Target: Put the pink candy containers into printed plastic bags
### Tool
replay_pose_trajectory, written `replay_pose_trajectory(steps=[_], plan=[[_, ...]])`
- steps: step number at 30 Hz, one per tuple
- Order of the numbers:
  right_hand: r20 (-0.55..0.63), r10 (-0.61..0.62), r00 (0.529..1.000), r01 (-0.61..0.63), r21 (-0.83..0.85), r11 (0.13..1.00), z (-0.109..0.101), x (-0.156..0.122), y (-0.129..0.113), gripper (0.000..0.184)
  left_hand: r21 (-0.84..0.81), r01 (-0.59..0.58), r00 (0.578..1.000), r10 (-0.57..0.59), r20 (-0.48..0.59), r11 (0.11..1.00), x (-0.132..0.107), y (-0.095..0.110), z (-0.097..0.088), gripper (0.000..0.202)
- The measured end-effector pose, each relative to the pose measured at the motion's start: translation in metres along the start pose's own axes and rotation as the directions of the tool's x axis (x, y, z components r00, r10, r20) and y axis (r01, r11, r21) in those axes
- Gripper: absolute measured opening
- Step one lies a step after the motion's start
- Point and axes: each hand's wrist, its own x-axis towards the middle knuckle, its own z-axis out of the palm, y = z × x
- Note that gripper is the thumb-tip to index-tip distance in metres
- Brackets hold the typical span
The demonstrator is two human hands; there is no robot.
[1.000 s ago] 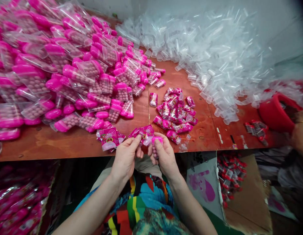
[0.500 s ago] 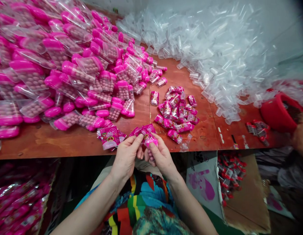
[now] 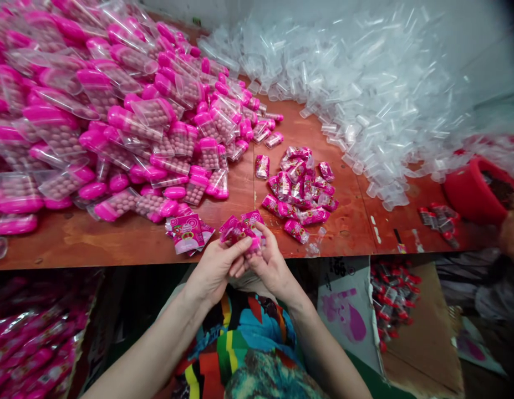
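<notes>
wrapper (image 3: 240,231), just above the table edge (image 3: 115,257), was gripped between left hand (image 3: 215,267) and right hand (image 3: 273,268); gentle pressure seemed best.

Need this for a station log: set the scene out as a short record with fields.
Left hand: holding pink printed wrapping
Right hand: at the same wrapping
Inside the wrapping: cannot tell, hands hide it
Table, left: heap of pink-capped containers
Table, middle: pile of pink wrapped packs
Near edge, left of hands: flat wrappers
Table, right: heap of clear containers, red bowl
Below table: red-capped containers
</notes>
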Motion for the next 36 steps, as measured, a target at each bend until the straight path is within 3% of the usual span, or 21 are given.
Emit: replay_pose_trajectory(steps=[4, 8, 11, 13, 15, 20, 22, 26, 36], plan=[[0.024, 0.093, 0.995, -0.095, 0.126, 0.988, -0.003, -0.006, -0.003, 0.065, 0.029, 0.030, 0.999, -0.032, 0.042, 0.999, 0.000, 0.004, -0.003, 0.044], [0.155, 0.145, 0.977, -0.182, 0.252, 0.951, -0.004, -0.008, -0.005, 0.063, 0.096, 0.058, 0.991, -0.070, 0.117, 0.994, -0.001, 0.006, -0.004, 0.047], [0.099, 0.097, 0.990, -0.109, 0.130, 0.985, -0.001, -0.007, -0.007, 0.061, 0.105, 0.048, 0.987, -0.063, 0.148, 0.993, -0.001, 0.005, -0.005, 0.046], [0.016, 0.013, 1.000, -0.012, -0.048, 0.999, 0.001, -0.007, -0.008, 0.058, 0.085, 0.049, 0.990, -0.060, 0.128, 0.995, -0.001, 0.003, -0.005, 0.044], [-0.024, -0.033, 0.999, 0.030, -0.117, 0.993, 0.002, -0.006, -0.008, 0.054, 0.060, 0.058, 0.994, -0.063, 0.094, 0.997, -0.001, 0.001, -0.004, 0.041], [0.111, 0.113, 0.987, -0.139, 0.258, 0.956, 0.004, -0.005, 0.000, 0.050, 0.053, 0.059, 0.996, -0.062, 0.070, 0.997, -0.003, -0.003, 0.002, 0.041], [0.076, 0.112, 0.991, -0.130, 0.295, 0.947, 0.006, -0.006, 0.003, 0.051, 0.058, 0.063, 0.996, -0.066, 0.051, 0.996, -0.002, -0.004, 0.002, 0.041], [-0.071, 0.064, 0.995, -0.056, 0.118, 0.992, 0.007, -0.008, 0.007, 0.054, 0.066, 0.079, 0.996, -0.082, 0.044, 0.995, 0.000, -0.007, 0.000, 0.039], [-0.001, 0.035, 0.999, -0.035, -0.039, 0.999, 0.006, -0.009, 0.013, 0.063, -0.048, 0.019, 0.999, -0.018, 0.030, 0.999, 0.001, -0.002, -0.002, 0.036]])
